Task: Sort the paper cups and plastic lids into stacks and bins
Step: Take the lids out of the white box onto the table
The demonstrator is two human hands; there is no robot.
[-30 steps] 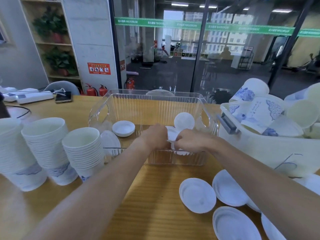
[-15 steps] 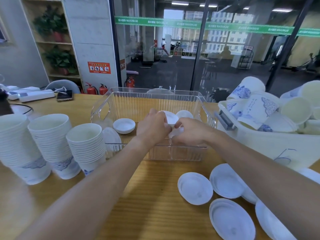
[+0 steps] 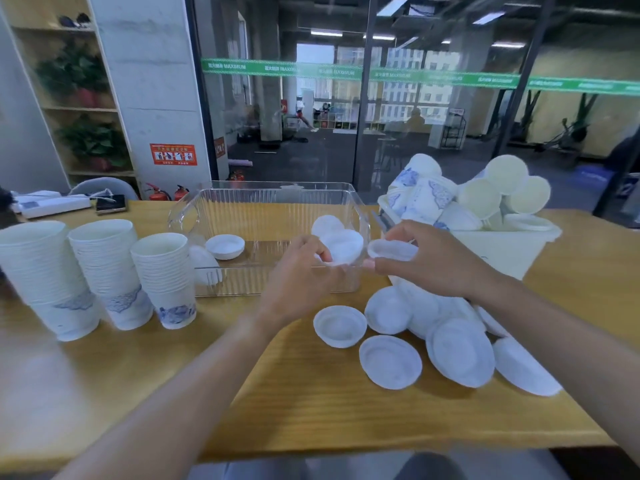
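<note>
My left hand (image 3: 300, 271) pinches a white plastic lid (image 3: 343, 247) at the front right corner of the clear plastic bin (image 3: 242, 202). Just to its right, my right hand (image 3: 426, 261) holds another white lid (image 3: 391, 249) above the bin's right edge. Inside the bin lie one upturned lid (image 3: 225, 246) and another lid (image 3: 325, 224) near the right wall. Several loose lids (image 3: 390, 361) are spread on the table in front of the hands. Three stacks of paper cups (image 3: 104, 271) stand at the left.
A cream bin (image 3: 502, 251) at the right is heaped with blue-patterned paper cups (image 3: 426, 199) and lids. The wooden table (image 3: 173, 368) has its front edge close to me. A phone (image 3: 110, 204) and a white device (image 3: 52, 204) lie at the far left.
Both hands rose out of the clear bin and drew apart, each now with a lid; the right hand moved right, over the bin's edge. The camera view shifted slightly.
</note>
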